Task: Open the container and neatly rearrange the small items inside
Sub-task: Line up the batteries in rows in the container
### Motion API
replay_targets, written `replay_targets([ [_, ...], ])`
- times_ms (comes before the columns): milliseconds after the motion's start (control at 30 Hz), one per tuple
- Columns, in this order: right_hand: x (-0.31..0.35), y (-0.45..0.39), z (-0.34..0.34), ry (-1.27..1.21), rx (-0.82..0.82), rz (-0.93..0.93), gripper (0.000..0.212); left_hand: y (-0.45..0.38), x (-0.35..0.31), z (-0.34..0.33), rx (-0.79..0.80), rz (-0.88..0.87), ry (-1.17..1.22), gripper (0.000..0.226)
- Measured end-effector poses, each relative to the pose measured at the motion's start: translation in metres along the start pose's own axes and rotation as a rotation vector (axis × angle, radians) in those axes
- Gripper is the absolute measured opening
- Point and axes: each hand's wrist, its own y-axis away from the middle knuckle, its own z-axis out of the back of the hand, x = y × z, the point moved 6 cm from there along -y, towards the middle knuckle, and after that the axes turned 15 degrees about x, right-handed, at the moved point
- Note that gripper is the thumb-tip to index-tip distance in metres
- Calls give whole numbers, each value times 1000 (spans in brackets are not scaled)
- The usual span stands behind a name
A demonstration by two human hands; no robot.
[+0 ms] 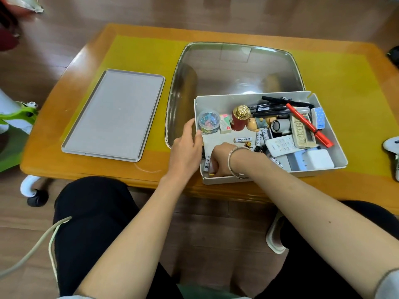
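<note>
A white open container stands on the table's near edge with its clear lid tipped up behind it. Inside are a round tub of clips, a red jar with gold cap, black pens, a red pen, a remote, loose batteries and white adapters. My left hand grips the container's left wall. My right hand, wearing a bracelet, is curled down in the near-left corner among batteries; what its fingers hold is hidden.
A flat grey tray lies to the left on the yellow mat of the wooden table. My knees are below the table edge. A green and white object stands at the left.
</note>
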Motion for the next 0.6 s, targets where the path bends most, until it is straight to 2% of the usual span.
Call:
replay_targets([
  [100, -24, 8, 5, 3, -63, -100, 21, -1, 6, -1, 70, -9, 49, 46],
  [233, -53, 21, 17, -139, -276, -239, 34, -3, 12, -2, 150, -19, 96, 50],
  [333, -48, 21, 18, -231, -383, -184, 35, -1, 13, -2, 178, -31, 111, 51],
  [400, -35, 16, 15, -328, -372, -98, 30, -1, 13, -2, 187, -34, 115, 51],
  [500, -17, 4, 6, -500, -273, -43, 41, -2, 14, -2, 190, -33, 111, 52],
  [600, -8, -2, 1, -508, -184, -45, 42, -3, 16, -4, 192, -28, 135, 52],
])
